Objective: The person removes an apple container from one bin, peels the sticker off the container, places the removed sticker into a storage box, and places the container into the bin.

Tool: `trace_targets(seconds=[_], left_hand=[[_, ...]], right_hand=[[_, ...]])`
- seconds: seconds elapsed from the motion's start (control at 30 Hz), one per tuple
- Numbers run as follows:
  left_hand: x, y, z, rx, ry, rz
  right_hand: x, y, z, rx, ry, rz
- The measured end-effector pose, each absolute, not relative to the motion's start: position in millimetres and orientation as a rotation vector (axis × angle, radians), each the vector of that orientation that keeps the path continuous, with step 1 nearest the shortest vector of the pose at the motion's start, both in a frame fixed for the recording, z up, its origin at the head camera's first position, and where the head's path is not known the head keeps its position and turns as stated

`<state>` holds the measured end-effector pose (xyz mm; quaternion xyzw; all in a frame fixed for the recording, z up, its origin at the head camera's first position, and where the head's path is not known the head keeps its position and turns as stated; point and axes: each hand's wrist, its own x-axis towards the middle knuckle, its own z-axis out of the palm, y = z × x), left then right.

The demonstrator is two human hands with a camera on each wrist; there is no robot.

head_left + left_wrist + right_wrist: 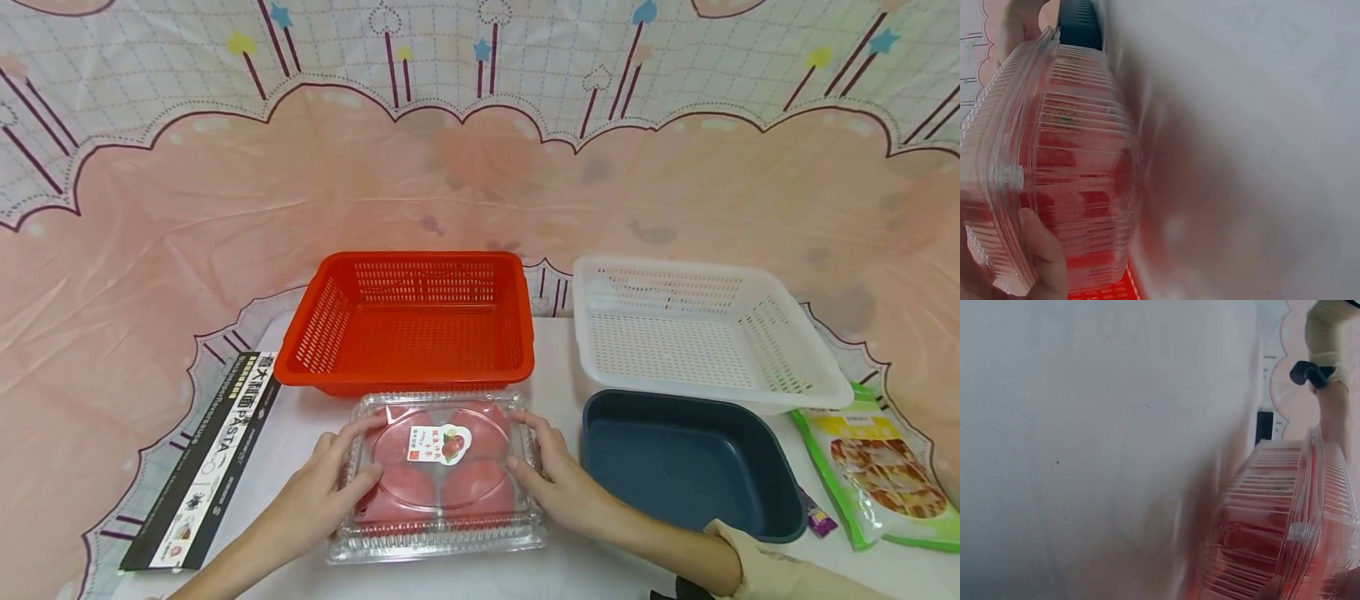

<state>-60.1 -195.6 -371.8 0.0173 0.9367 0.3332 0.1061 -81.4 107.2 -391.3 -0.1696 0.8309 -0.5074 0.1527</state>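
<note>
A clear plastic clamshell box [442,475] with a white label and red, rounded contents is at the front of the table, before the red basket. My left hand [330,479] grips its left side, thumb and fingers on the lid and edge. On the opposite side my right hand [562,479] holds the box in the same way. In the left wrist view, a fingertip [1044,250] presses the rim of the box. The right wrist view shows the ribbed side of the box [1260,519]. Whether its base touches the table, I cannot tell.
Behind stand a red basket [427,379] and a white basket [712,396]. A dark blue tub [690,467] is at the right, near a green food packet [885,475] and a small purple wrapper [817,517]. A black-and-white pasta box [206,467] lies left.
</note>
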Motion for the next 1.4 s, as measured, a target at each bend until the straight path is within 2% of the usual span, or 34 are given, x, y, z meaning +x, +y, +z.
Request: trace_targets(seconds=[0.77, 1.4], left_hand=[[-69.1, -206.2, -397.4, 0.052, 2.702, 1.021], [-68.1, -209.2, -395.2, 0.072, 2.685, 0.939]], right_hand=[[-85.2, 98.8, -407.0, -0.455, 2.444, -1.414], [-83.6, 96.3, -413.9, -0.398, 2.445, -1.44]])
